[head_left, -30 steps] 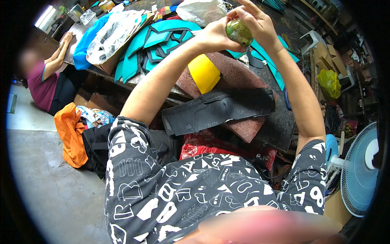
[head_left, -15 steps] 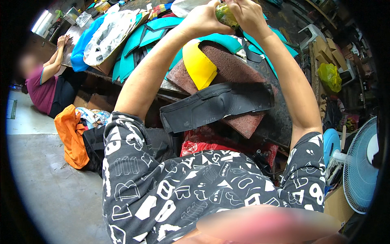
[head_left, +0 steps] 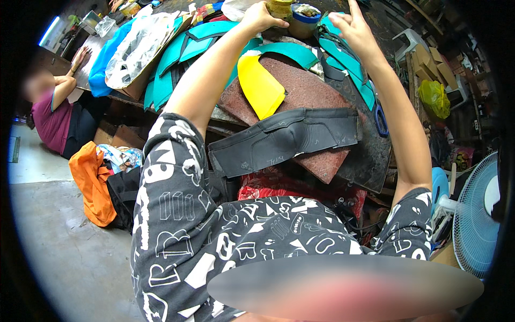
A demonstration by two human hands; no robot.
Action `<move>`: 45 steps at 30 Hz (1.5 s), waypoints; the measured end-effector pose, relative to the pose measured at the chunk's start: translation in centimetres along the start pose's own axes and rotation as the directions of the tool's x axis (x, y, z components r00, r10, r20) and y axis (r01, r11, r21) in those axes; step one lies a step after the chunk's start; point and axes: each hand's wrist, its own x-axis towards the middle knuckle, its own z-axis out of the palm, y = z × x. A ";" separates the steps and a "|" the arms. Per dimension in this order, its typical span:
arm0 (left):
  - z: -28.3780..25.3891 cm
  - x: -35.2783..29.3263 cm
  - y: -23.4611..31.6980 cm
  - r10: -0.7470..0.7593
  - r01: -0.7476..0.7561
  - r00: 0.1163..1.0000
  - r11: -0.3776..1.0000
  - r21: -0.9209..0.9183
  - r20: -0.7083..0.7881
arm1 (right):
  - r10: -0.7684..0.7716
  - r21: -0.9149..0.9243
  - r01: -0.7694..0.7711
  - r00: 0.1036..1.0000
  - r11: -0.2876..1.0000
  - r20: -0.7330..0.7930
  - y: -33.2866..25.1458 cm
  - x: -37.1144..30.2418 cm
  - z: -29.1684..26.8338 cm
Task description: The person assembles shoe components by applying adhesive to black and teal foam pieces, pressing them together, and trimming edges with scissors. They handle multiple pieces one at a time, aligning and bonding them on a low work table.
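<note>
At the far edge of the view, my left hand point(head_left: 263, 18) is wrapped round the side of a yellowish jar point(head_left: 280, 9), its thumb below; the jar's top is partly cut off. Just right of it stands a blue-rimmed tub point(head_left: 306, 20) with pale, lumpy contents. My right hand point(head_left: 355, 31) is raised to the right of the tub, apart from it, its index finger stretched up and its thumb out; nothing shows in it. Nearer me, a black stitched panel point(head_left: 287, 140) with pale marks and a curved yellow piece point(head_left: 260, 86) lie on a reddish-brown slab point(head_left: 316, 88).
Teal cut pieces point(head_left: 204, 40) are heaped left, with more teal pieces point(head_left: 351, 67) right. Blue-handled scissors point(head_left: 381, 121) lie by my right forearm. A fan point(head_left: 476, 214) stands right. Another person point(head_left: 56, 115) sits left, near an orange cloth point(head_left: 91, 185).
My right hand has come off the jar and moved right. The jar, still in my left hand, has shifted left and up. The blue-rimmed tub now shows between my hands.
</note>
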 end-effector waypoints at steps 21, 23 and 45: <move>-6.3 -5.7 3.3 0.075 -0.038 0.991 0.950 0.310 -0.107 | 0.082 0.003 -0.095 0.871 0.995 0.484 -8.2 -12.7 3.5; -8.4 -8.5 5.1 0.110 -0.069 0.979 0.969 0.236 -0.169 | -0.203 -0.125 0.306 0.834 0.944 0.514 -8.3 -13.9 4.7; -5.2 -27.7 16.6 -0.307 -0.053 0.950 0.041 -0.998 -0.063 | -0.344 0.322 0.277 0.923 0.905 0.174 -13.0 -15.8 2.6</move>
